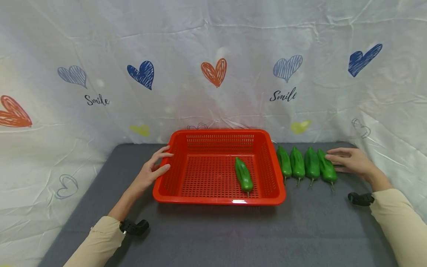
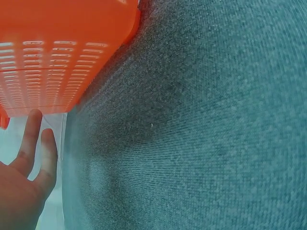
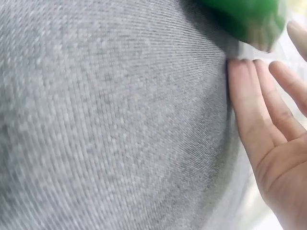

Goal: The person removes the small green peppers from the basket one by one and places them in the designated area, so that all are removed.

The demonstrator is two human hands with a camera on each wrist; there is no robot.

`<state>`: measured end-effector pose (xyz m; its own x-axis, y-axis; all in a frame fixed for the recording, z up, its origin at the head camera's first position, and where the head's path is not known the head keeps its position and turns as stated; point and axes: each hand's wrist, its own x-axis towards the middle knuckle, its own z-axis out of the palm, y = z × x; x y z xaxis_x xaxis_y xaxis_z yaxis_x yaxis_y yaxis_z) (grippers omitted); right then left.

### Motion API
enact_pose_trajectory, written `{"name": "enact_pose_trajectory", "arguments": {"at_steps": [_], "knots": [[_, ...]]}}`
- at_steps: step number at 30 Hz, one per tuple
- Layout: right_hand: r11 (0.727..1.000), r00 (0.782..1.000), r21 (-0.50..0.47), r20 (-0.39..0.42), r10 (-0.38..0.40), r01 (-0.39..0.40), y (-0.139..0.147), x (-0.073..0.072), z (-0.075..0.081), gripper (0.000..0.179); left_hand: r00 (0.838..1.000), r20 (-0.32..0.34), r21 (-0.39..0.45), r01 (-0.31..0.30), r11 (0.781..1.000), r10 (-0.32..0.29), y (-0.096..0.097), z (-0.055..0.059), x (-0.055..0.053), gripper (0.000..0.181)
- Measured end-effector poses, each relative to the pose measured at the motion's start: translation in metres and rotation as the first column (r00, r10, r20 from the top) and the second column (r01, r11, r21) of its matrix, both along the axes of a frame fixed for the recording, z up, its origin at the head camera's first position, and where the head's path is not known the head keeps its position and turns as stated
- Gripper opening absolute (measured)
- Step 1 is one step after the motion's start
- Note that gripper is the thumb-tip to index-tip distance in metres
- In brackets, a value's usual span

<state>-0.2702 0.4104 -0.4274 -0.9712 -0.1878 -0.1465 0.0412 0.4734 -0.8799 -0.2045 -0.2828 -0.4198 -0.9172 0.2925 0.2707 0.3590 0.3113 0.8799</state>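
A red plastic basket [image 1: 218, 200] with slotted walls stands on the grey cloth, and one green pepper [image 1: 244, 175] lies inside it, right of the middle. My left hand [image 1: 154, 167] rests at the basket's left rim, fingers spread along it. In the left wrist view two extended fingers [image 2: 48, 155] show close to the basket wall [image 2: 62, 28]. To the right of the basket several green peppers lie in a row, stems toward me. Beside the rightmost pepper [image 1: 327, 167] is my right hand [image 1: 350, 162], its fingers extended and its fingertips right at the pepper's side.
Grey cloth [image 1: 213, 237] covers the table. A white sheet [image 1: 180, 100] printed with hearts hangs behind it and on the left. The row's leftmost pepper [image 1: 284, 162] lies close against the basket's right side. Black wrist devices [image 1: 135, 227] are strapped over the beige sleeves.
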Motion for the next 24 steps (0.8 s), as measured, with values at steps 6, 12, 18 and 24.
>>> {"name": "enact_pose_trajectory", "arguments": {"at_steps": [6, 12, 18, 24], "knots": [[0.996, 0.997, -0.093, -0.074, 0.008, -0.015, 0.005, 0.004, 0.003, 0.045, 1.0, 0.0, 0.018, 0.012, 1.0, -0.012, 0.0, 0.0, 0.0, 0.038], [0.979, 0.991, -0.203, -0.134, -0.009, -0.019, 0.008, 0.009, 0.008, 0.02, 1.0, 0.001, 0.014, 0.014, 1.0, -0.014, 0.0, -0.001, -0.001, 0.039], [0.911, 0.992, -0.412, -0.122, -0.034, -0.019, 0.001, 0.014, 0.02, 0.024, 1.0, -0.003, 0.012, 0.01, 1.0, -0.01, 0.0, 0.0, 0.0, 0.038], [0.931, 0.99, -0.364, -0.124, -0.072, 0.022, -0.01, 0.015, 0.036, 0.023, 1.0, 0.02, 0.022, 0.004, 1.0, -0.005, 0.001, 0.001, 0.001, 0.039]]}}
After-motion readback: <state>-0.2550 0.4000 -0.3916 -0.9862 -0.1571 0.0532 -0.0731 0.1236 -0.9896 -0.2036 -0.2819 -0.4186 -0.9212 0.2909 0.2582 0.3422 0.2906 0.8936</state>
